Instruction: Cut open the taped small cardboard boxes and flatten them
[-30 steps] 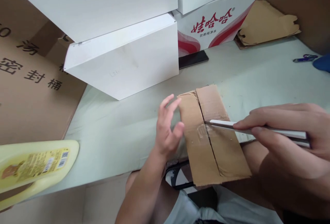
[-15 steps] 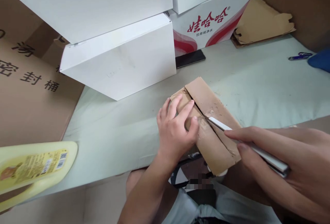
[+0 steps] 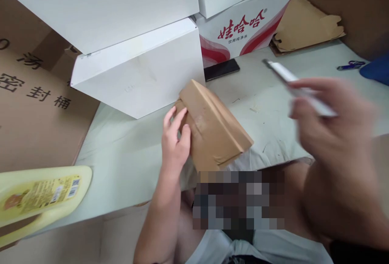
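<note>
Fingers of the blurred right hand (image 3: pixel 337 118) were wrapped around a slim white tool with a dark tip (image 3: pixel 283 72), held apart from a tilted brown cardboard box (image 3: pixel 212 122). That box was at the near side of the pale green desk (image 3: pixel 121 154); the left hand (image 3: pixel 176 144) touched its left side, fingers bent and spread, though whether they pinched it I could not tell. A pale yellow plastic bottle (image 3: pixel 45 195) was well to the left. Farther back stood a plain white carton (image 3: pixel 146 73), with a flat black phone (image 3: pixel 223 70) just beside it.
</note>
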Motion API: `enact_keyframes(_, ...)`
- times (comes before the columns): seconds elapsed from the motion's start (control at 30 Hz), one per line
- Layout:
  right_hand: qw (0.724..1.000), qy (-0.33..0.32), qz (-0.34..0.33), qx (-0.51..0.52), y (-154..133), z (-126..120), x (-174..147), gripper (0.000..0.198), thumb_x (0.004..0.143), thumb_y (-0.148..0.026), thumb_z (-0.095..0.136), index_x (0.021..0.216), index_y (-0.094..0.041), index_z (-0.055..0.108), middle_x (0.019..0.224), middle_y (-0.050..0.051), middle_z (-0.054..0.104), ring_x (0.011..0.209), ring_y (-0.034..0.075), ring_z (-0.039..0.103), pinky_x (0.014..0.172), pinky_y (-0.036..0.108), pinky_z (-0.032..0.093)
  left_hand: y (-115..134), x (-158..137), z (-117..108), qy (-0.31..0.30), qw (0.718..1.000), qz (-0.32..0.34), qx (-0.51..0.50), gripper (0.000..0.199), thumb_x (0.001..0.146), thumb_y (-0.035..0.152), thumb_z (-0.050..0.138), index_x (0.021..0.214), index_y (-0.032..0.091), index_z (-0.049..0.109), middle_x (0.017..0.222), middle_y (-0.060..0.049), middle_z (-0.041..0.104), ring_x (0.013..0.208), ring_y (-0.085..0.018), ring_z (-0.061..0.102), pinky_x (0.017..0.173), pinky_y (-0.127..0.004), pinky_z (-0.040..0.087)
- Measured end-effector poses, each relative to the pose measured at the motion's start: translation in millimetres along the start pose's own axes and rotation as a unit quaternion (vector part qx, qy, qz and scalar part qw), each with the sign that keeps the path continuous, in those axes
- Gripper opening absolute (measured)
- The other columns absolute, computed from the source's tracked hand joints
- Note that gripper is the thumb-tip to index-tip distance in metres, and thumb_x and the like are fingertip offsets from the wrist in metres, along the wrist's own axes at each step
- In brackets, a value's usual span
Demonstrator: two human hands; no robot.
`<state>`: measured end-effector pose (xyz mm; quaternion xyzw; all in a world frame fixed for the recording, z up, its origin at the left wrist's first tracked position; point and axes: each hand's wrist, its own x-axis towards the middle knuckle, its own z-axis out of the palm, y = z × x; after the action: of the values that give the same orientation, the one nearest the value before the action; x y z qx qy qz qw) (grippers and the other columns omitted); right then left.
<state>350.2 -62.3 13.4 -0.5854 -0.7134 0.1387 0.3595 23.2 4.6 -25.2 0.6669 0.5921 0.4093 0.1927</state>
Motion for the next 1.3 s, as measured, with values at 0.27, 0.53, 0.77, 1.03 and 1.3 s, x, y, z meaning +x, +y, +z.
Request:
enact_keyframes(0.27, 0.989, -0.105, 0.075, -0.071, 23, 99, 65, 0.047, 0.088, -0.031, 0.059, 0.132, -0.017, 0.066, 0.116, 0.020, 0.067, 0.111, 0.039, 0.067, 0.097, 0.060, 0.054, -37, 10, -18, -0.001, 0.996, -0.077, -0.032, 0.047, 0.093, 0.049, 0.061, 0.133, 0.026, 0.071, 0.152, -0.011, 0.055, 0.152, -0.035, 0.044, 0.124, -0.054, 0.043)
enact_keyframes(0.53, 0.967, -0.182, -0.053, 0.171, -35, 83, 50, 0.055, 0.099, -0.057, 0.055, 0.143, -0.025, 0.049, 0.163, 0.020, 0.043, 0.154, 0.038, 0.040, 0.121, 0.063, 0.040, -18, -5, -4, -0.060, 0.992, 0.100, -0.037, 0.058, 0.104, 0.057, 0.048, 0.148, 0.022, 0.061, 0.160, -0.015, 0.048, 0.152, -0.034, 0.045, 0.125, -0.055, 0.040)
enact_keyframes(0.77, 0.940, -0.244, -0.023, 0.238, -26, 89, 49, 0.059, 0.100, -0.061, 0.054, 0.149, -0.031, 0.039, 0.174, 0.016, 0.031, 0.159, 0.038, 0.035, 0.124, 0.067, 0.035, -16, -8, -7, -0.054, 0.977, 0.192, -0.071, 0.055, 0.109, 0.043, 0.042, 0.161, 0.028, 0.044, 0.165, -0.013, 0.045, 0.156, -0.032, 0.040, 0.129, -0.057, 0.033)
enact_keyframes(1.03, 0.937, -0.247, -0.018, 0.246, -28, 91, 47, 0.064, 0.099, -0.065, 0.054, 0.150, -0.029, 0.038, 0.175, 0.018, 0.029, 0.159, 0.040, 0.035, 0.123, 0.071, 0.033, -19, -5, -11, -0.103, 0.982, 0.148, -0.054, 0.072, 0.096, 0.022, 0.042, 0.167, 0.035, 0.032, 0.169, -0.001, 0.041, 0.162, -0.029, 0.027, 0.135, -0.053, 0.022)
enact_keyframes(1.3, 0.935, -0.248, -0.019, 0.254, -27, 88, 45, 0.065, 0.100, -0.067, 0.052, 0.150, -0.028, 0.038, 0.176, 0.019, 0.025, 0.161, 0.038, 0.030, 0.124, 0.070, 0.031, -20, -4, -6, -0.102, 0.979, 0.167, -0.063, 0.074, 0.094, 0.020, 0.038, 0.167, 0.035, 0.031, 0.167, -0.002, 0.041, 0.160, -0.026, 0.030, 0.135, -0.052, 0.018)
